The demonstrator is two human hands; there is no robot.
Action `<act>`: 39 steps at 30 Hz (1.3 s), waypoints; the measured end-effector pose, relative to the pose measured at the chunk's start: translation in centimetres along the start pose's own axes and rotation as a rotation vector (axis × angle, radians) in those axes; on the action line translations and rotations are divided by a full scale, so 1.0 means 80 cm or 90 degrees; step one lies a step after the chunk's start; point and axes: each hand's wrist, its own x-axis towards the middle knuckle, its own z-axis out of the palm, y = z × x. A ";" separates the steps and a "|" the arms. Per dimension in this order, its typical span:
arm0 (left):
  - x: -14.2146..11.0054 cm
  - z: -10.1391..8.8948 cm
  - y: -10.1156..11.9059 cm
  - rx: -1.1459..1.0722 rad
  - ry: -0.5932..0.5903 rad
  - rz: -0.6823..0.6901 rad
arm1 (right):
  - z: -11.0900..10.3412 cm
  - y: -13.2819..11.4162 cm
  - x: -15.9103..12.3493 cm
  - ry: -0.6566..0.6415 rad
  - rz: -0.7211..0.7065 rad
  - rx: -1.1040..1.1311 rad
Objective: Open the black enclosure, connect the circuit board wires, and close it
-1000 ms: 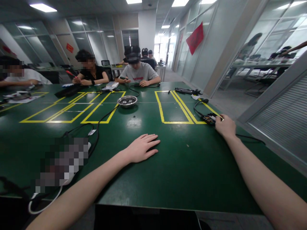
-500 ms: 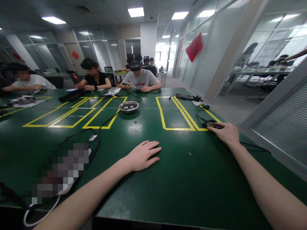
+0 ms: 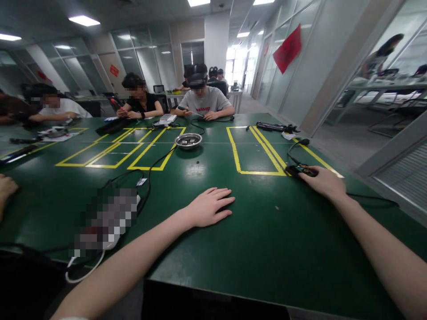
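Note:
My left hand (image 3: 212,207) lies palm down on the green table (image 3: 253,249), its fingers stretched out and slightly spread, with nothing in it. Farther right, my right hand (image 3: 325,181) reaches forward and has its fingers around a small black device (image 3: 302,170). Small coloured parts show on top of this device, which rests on the table at the near end of a taped strip. A black cable (image 3: 293,155) curves beside it to a round black end (image 3: 304,142). My palm and fingers hide part of the device.
A steel bowl (image 3: 188,141) holds small metal pieces. Yellow tape (image 3: 262,173) marks boxes on the table. A folded black tripod-like object (image 3: 276,127) lies at the far right. At left sits a pixelated object (image 3: 105,220) with cables. Another person's hand (image 3: 6,189) shows at the left edge; several people sit opposite.
The view has turned slightly left and down, so the table's things appear shifted right and up. Another person's hand has come into view at the left edge. My hands keep their places.

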 end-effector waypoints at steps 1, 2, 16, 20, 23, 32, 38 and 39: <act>0.000 0.000 0.000 -0.001 0.001 -0.001 | 0.002 -0.013 -0.006 -0.036 0.007 -0.018; 0.001 0.000 0.000 -0.002 0.003 -0.002 | 0.005 -0.029 -0.014 -0.067 -0.013 -0.016; 0.000 -0.019 0.011 -0.113 0.097 0.069 | -0.015 -0.192 -0.189 -0.454 -0.704 0.326; 0.000 -0.019 0.013 -0.124 0.097 0.007 | -0.009 -0.186 -0.182 -0.394 -0.702 0.327; -0.001 -0.020 0.016 -0.107 0.072 -0.018 | -0.008 -0.184 -0.178 -0.361 -0.703 0.342; -0.004 -0.033 0.014 0.014 0.021 -0.007 | -0.017 -0.178 -0.165 -0.371 -0.667 0.360; -0.003 -0.036 0.005 0.018 0.005 -0.012 | -0.014 -0.182 -0.169 -0.425 -0.623 0.402; -0.002 -0.036 0.003 0.013 0.000 -0.008 | -0.014 -0.183 -0.169 -0.436 -0.602 0.412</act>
